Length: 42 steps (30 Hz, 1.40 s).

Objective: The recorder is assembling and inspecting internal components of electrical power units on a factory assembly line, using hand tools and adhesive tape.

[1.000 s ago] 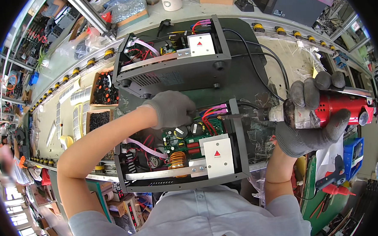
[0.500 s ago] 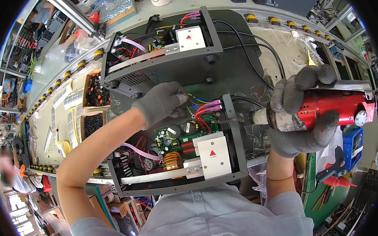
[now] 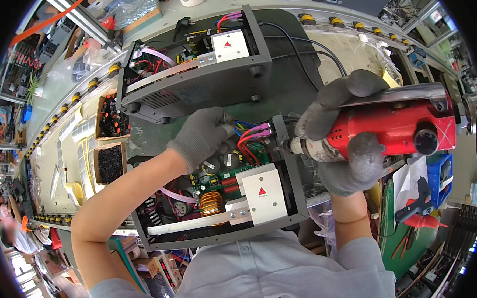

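My right hand [image 3: 362, 156], in a grey glove, is wrapped round a red power driver [image 3: 399, 121] with a metal lever on top. The driver's nose points left, at the right side panel of an open dark metal case [image 3: 292, 184]. My gloved left hand [image 3: 202, 133] is closed at the case's far edge, its fingertips beside blue and green wires [image 3: 241, 128]; whatever they pinch is hidden. Red wires with purple connectors [image 3: 259, 133] run to the green circuit board [image 3: 226, 176] inside. A white cover plate [image 3: 267, 197] and a copper coil [image 3: 211, 202] sit nearer me.
A second open case [image 3: 197, 86] stands behind on the dark mat, with black cables [image 3: 303, 54] trailing right. Boxes of small black parts [image 3: 109, 161] and orange-black parts [image 3: 114, 116] lie left. At right are a glue gun [image 3: 418, 201] and a blue bin [image 3: 442, 179].
The driver has come left, its nose now close against the case's side panel. My left hand stays closed by the wires. The whole view has shifted slightly.
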{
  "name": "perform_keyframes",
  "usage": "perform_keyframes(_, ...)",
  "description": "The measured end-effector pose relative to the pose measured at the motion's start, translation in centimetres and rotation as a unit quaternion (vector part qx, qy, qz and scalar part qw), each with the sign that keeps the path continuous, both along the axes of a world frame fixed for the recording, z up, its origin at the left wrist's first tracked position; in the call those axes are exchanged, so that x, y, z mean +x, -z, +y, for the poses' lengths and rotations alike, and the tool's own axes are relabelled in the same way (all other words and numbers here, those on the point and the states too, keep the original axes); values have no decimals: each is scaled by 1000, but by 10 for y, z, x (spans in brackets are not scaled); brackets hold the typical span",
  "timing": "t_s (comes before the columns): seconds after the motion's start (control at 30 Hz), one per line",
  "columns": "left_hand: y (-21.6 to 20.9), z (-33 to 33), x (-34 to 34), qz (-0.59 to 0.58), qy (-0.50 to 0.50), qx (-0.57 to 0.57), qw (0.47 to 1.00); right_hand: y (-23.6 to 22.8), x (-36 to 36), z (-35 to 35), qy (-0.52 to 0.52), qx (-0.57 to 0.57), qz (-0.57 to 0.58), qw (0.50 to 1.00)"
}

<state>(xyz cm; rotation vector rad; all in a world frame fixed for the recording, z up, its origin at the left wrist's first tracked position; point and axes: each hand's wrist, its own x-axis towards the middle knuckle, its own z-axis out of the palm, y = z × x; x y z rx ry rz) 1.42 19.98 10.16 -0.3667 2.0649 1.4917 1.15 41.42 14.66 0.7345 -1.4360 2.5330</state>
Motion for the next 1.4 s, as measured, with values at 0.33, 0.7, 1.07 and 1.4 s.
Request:
perform_keyframes(0.33,12,4,1,22,-22,34,999,7,-4,-5,5,61,2,998)
perform_keyframes(0.7,5,12,4,39,-45,9,998,9,-4,-18,-11,144,57,988)
perform_keyframes(1.07,32,3,-4,43,-11,70,997,4,-7,-29,-19,233,115,965)
perform_keyframes(1.4,66,-8,-13,146,56,42,987,2,-17,-45,7,250,98,963)
